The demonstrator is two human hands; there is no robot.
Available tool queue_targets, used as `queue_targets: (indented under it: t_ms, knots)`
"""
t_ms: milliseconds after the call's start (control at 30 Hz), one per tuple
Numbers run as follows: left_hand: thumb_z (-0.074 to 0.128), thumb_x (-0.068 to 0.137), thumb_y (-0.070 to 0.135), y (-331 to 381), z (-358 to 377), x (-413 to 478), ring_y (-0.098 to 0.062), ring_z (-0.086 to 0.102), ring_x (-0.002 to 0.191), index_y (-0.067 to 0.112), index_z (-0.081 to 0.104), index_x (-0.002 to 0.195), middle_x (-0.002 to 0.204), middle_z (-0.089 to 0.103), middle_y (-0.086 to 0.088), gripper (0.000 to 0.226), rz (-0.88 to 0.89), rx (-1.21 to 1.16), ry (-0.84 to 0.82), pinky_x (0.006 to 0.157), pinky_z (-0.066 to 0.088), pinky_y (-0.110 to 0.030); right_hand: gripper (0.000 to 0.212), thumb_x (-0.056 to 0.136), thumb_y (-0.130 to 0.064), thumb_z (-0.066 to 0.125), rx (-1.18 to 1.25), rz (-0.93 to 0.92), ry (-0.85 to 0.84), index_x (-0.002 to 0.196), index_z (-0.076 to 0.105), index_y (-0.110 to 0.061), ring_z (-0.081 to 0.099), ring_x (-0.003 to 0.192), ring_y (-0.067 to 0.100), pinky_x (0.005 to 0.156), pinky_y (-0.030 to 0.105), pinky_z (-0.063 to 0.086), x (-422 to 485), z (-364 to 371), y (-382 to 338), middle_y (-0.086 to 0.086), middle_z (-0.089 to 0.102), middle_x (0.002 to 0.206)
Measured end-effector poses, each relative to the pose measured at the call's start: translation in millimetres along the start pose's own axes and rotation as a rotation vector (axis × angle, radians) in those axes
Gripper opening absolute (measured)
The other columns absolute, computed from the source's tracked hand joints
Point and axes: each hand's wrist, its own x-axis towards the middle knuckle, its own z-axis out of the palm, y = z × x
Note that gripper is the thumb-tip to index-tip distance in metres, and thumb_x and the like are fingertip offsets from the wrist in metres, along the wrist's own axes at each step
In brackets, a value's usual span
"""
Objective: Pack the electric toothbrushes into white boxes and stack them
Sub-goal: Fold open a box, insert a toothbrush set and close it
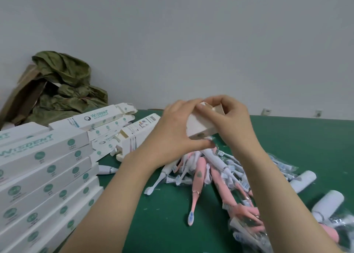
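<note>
Just above the pile of toothbrushes (201, 173) the left hand (175, 132) grips the body of a white box (199, 125) and the right hand (234, 122) pinches its end flap — light thin card, I think, easily crushed, so better held by its edges.

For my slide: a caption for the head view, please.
Left hand and right hand hold a white box over toothbrushes, beside stacked boxes.

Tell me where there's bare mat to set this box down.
Bare green mat lies far right, between the wall and the toothbrush pile. Another strip runs between the box stack and that pile, near you. Crowded: the pile itself and the loose boxes left of the held box.
</note>
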Motion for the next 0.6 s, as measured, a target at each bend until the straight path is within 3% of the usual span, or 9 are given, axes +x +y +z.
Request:
queue_targets:
  t_ms: [100,167,233,333,400,467,533,600]
  knots:
    - [0.078,0.071,0.037,-2,0,0,0.003,0.047,0.094,0.035,0.048,0.123,0.109,0.056,0.017,0.061,0.032,-0.039,0.072,0.077,0.039,-0.009,0.018,0.084,-0.020,0.069,0.406,0.185,-0.109,0.098,0.063,-0.012,0.064,0.074,0.017,0.060,0.025,0.050,1,-4,-9,0.003,0.065,0.089]
    - [0.079,0.069,0.041,-7,-7,-1,0.007,0.050,0.090,0.042,0.049,0.113,0.098,0.057,0.022,0.054,-0.010,-0.137,0.064,0.068,0.038,-0.004,0.012,0.088,-0.016,0.062,0.544,0.303,-0.165,0.089,0.065,-0.005,0.063,0.071,0.021,0.063,0.027,0.055,2,-10,-10,0.009,0.064,0.082]
    - [0.080,0.067,0.043,-11,-9,-3,0.007,0.050,0.091,0.044,0.048,0.115,0.099,0.056,0.024,0.057,-0.041,-0.129,0.024,0.069,0.037,-0.003,0.015,0.089,-0.013,0.060,0.416,0.338,-0.110,0.080,0.068,-0.004,0.062,0.065,0.019,0.065,0.027,0.057,4,-11,-5,0.009,0.065,0.075]
    - [0.079,0.071,0.035,-10,-7,-3,-0.001,0.039,0.111,0.042,0.032,0.136,0.119,0.040,0.014,0.080,-0.053,-0.034,-0.003,0.084,0.029,-0.006,0.013,0.089,-0.010,0.059,0.249,0.272,-0.006,0.083,0.070,-0.007,0.064,0.063,0.019,0.074,0.036,0.058,3,-8,0,0.008,0.067,0.073]
    - [0.073,0.077,0.021,-6,-7,-3,0.002,0.039,0.113,0.044,0.039,0.124,0.122,0.037,0.010,0.063,0.050,-0.047,0.003,0.087,0.027,-0.003,0.015,0.087,-0.009,0.058,0.182,0.218,0.036,0.081,0.071,-0.010,0.064,0.067,0.023,0.078,0.043,0.056,1,-4,-1,0.011,0.068,0.073]
    - [0.064,0.082,0.012,-4,-5,-3,-0.005,0.041,0.116,0.036,0.048,0.103,0.123,0.039,0.009,0.036,0.121,0.043,-0.034,0.093,0.030,-0.010,0.015,0.086,-0.011,0.059,0.073,0.164,0.057,0.078,0.072,-0.014,0.067,0.071,0.031,0.081,0.050,0.054,1,-2,0,0.015,0.070,0.077]
    - [0.059,0.087,0.014,-4,0,-3,-0.016,0.038,0.123,0.029,0.050,0.093,0.132,0.036,0.005,0.019,0.079,0.112,-0.107,0.097,0.030,-0.021,0.013,0.086,-0.012,0.060,0.050,0.165,0.042,0.080,0.071,-0.015,0.068,0.079,0.033,0.085,0.052,0.054,0,-1,-1,0.015,0.072,0.082]
    - [0.055,0.092,0.020,-4,2,-3,-0.015,0.032,0.127,0.026,0.055,0.089,0.138,0.032,0.000,0.006,-0.016,0.026,-0.120,0.097,0.024,-0.019,0.012,0.088,-0.009,0.059,0.102,0.183,0.017,0.086,0.071,-0.012,0.066,0.076,0.026,0.085,0.047,0.055,1,-2,1,0.014,0.070,0.083]
